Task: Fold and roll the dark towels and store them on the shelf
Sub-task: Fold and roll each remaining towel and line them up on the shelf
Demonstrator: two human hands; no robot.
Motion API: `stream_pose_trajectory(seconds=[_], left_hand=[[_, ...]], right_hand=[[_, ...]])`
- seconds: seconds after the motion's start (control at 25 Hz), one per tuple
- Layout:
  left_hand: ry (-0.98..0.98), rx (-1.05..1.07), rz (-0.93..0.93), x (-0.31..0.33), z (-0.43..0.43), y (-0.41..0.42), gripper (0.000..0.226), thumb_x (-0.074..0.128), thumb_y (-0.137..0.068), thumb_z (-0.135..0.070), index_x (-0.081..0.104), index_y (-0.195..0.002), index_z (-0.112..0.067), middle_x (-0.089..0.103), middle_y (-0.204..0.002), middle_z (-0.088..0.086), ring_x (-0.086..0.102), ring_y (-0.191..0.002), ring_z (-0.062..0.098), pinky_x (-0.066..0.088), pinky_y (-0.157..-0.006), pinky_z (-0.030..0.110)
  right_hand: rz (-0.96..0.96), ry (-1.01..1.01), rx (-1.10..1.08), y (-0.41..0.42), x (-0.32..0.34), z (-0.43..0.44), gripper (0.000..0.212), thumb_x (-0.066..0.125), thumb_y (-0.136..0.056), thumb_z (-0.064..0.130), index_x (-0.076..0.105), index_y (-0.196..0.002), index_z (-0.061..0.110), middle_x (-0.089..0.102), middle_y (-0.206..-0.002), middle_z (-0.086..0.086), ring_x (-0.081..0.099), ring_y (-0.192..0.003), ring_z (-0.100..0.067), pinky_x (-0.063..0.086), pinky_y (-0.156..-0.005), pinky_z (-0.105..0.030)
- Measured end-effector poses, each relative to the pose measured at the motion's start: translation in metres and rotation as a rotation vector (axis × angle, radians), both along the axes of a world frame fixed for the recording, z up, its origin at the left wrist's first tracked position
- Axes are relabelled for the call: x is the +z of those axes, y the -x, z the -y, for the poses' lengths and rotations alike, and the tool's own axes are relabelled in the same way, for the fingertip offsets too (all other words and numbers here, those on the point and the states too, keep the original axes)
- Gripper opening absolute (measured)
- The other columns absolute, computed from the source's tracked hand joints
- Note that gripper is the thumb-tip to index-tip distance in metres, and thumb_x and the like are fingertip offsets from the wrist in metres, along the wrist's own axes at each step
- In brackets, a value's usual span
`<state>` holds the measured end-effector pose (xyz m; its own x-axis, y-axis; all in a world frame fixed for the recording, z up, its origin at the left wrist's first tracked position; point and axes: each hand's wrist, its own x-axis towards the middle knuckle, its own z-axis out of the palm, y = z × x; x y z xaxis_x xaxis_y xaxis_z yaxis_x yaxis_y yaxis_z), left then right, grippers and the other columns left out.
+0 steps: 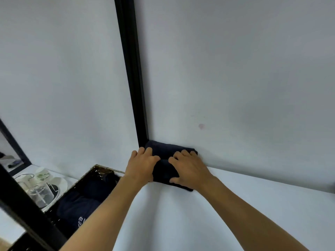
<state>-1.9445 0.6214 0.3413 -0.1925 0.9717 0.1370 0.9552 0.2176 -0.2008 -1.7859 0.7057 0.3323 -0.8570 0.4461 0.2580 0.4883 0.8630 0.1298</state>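
Note:
Two dark rolled towels lie on the white shelf [253, 205] in its back left corner, against the wall. The far roll [165, 149] touches the wall and the black post. The near roll [164, 173] lies right in front of it. My left hand [140, 164] grips the left end of the rolls, its fingers curled over the top. My right hand [189, 168] lies on the right side, fingers bent over both rolls and thumb against the near roll's front.
A black vertical post [132, 73] runs up the wall at the shelf's left end. Below left, a dark wicker basket [87, 175] holds more dark towels [81, 203]. Glass and white dishes [41, 189] stand on a lower surface at the left. A black frame bar [27, 211] crosses the lower left.

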Motion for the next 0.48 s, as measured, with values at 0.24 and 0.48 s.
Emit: stream_pose_trajectory(seconds=[0.24, 0.48], left_hand=[[-0.243, -0.089, -0.013, -0.025, -0.023, 0.017, 0.063, 0.095, -0.034, -0.011, 0.074, -0.092, -0.02, 0.062, -0.077, 0.002, 0.057, -0.07, 0.024, 0.049, -0.065, 0.034], [-0.232, -0.077, -0.047, -0.029, -0.01, 0.012, 0.062, 0.09, -0.027, 0.003, 0.066, -0.083, -0.008, 0.058, -0.07, 0.008, 0.056, -0.058, 0.025, 0.049, -0.058, 0.036]], right_hand=[[-0.124, -0.235, -0.144, 0.005, -0.036, -0.007, 0.065, 0.078, -0.062, 0.059, 0.067, -0.109, 0.015, 0.06, -0.092, -0.003, 0.055, -0.08, -0.024, 0.047, -0.071, -0.041], [-0.113, -0.248, -0.241, 0.007, -0.037, 0.009, 0.072, 0.079, -0.064, 0.053, 0.062, -0.121, 0.013, 0.062, -0.1, -0.006, 0.058, -0.084, -0.027, 0.049, -0.076, -0.043]])
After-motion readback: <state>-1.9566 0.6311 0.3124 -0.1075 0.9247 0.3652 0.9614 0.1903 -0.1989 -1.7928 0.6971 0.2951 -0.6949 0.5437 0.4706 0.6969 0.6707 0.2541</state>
